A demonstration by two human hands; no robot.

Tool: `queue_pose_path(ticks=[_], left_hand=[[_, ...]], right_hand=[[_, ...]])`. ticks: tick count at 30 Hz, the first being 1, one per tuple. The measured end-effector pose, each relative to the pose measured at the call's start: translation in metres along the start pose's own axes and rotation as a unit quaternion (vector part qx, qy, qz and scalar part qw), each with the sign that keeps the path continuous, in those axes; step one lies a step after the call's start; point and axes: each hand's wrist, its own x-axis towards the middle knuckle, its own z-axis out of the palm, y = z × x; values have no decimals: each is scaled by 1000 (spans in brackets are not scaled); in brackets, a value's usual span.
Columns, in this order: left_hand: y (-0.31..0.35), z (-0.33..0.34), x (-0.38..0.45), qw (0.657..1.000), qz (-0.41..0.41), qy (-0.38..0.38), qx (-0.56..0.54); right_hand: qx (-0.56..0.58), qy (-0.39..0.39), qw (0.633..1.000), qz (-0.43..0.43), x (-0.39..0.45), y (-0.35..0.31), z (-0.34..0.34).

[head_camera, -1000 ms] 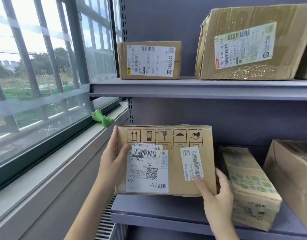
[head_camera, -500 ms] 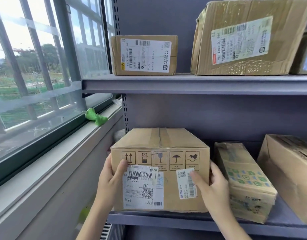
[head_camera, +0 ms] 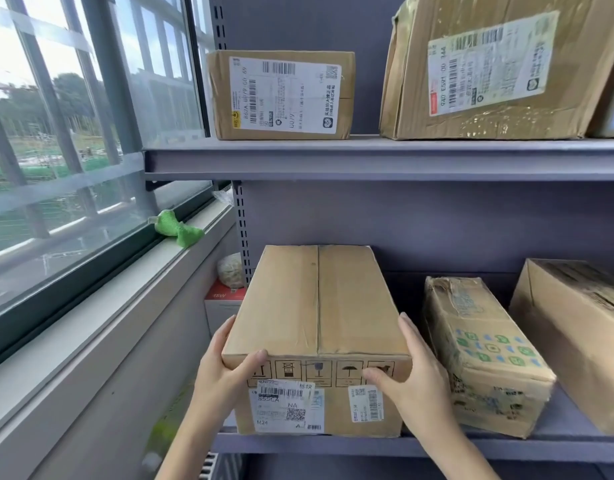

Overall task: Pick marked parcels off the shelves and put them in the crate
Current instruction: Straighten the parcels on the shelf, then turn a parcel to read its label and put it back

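A brown cardboard parcel point(head_camera: 317, 306) with handling symbols and white barcode labels on its front lies flat on the lower grey shelf point(head_camera: 402, 445), at its left end. My left hand point(head_camera: 226, 372) grips its front left corner, thumb on the front face and fingers along the left side. My right hand point(head_camera: 412, 379) holds the front right corner, thumb on the front and fingers against the right side. No crate is in view.
A taped parcel point(head_camera: 478, 351) lies close to the right of the held one, with a larger box point(head_camera: 582, 337) beyond it. The upper shelf point(head_camera: 367, 157) carries two labelled boxes, a small one point(head_camera: 281, 95) and a big one point(head_camera: 499, 67). A window sill point(head_camera: 91, 334) with a green object point(head_camera: 179, 230) runs on the left.
The parcel went from upright, front face toward me, to lying flat on the shelf with its top showing. Both hands shifted from its lower front to its upper front corners.
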Motion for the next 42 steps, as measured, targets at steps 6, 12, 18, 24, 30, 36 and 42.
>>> queue_pose_path(ticks=[6,12,18,24,30,36,42], left_hand=[[3,-8,3,991,59,6,121],[23,-2,17,807,345,-74,473],[14,3,22,781,342,-101,513],[36,39,-5,797,389,-92,452],[29,151,-58,794,536,-80,275],[-15,253,-87,942,274,-73,180],[-30,295,-79,991,-72,-79,81]], right_hand=[[-82,-16,996,-24,4,-1,-5],[-213,-84,965,-127,11,-2,-4],[-240,-58,952,-179,16,9,-2],[-93,26,980,-176,-5,23,-25],[-73,189,971,-127,-20,82,-97],[-23,42,998,38,-15,145,-146],[15,-131,986,102,6,171,-151]])
